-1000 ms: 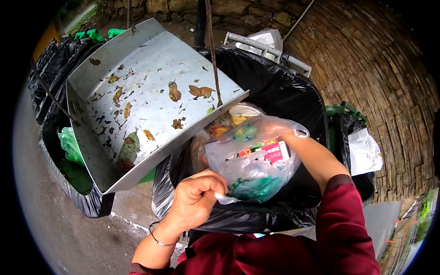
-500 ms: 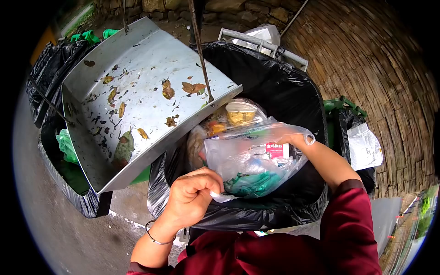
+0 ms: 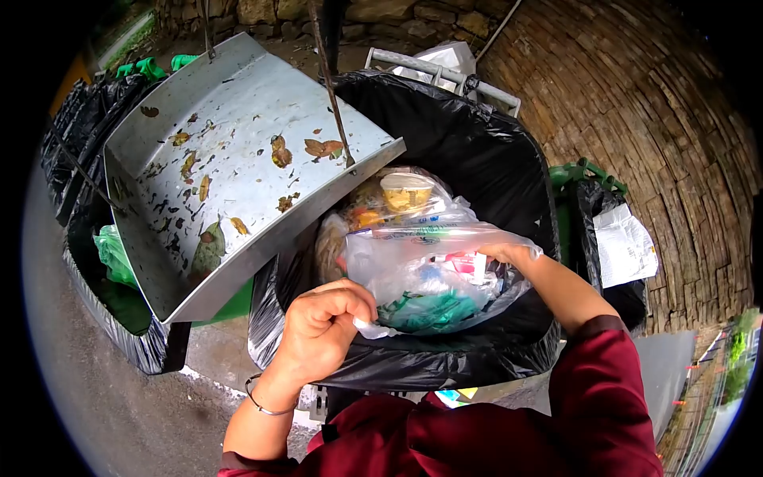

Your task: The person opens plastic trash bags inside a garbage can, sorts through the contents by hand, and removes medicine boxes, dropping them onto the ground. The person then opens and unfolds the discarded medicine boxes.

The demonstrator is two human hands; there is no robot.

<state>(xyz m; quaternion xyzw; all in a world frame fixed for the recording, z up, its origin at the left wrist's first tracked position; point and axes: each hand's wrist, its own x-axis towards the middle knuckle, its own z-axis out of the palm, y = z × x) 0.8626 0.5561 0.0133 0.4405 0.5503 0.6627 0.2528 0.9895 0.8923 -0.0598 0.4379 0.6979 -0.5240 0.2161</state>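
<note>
A clear plastic bag (image 3: 397,262) of rubbish lies opened in a black-lined bin (image 3: 509,171). My left hand (image 3: 326,322) is closed in a pinch on the bag's near left edge, with a white scrap of plastic sticking out from its fingers. Reaching in from the right, my right hand (image 3: 513,253) is at the bag's mouth, bent fingers closed at the end of a red-and-white box (image 3: 465,265); its fingertips are partly hidden. Green plastic (image 3: 433,310) sits low in the bag. Behind is another clear bag with a food tub (image 3: 405,192) in it.
A large metal dustpan (image 3: 262,103) with dry leaves rests over the bin's left side. Another lined bin (image 3: 119,314) holding a green bag (image 3: 115,256) stands at the left. White paper (image 3: 624,245) hangs over a bin at the right, beside a stone wall (image 3: 668,127).
My right hand has drawn down and back inside the bag, and the red-and-white box now lies tilted at its fingers. The left hand keeps its pinch. The view has shifted slightly.
</note>
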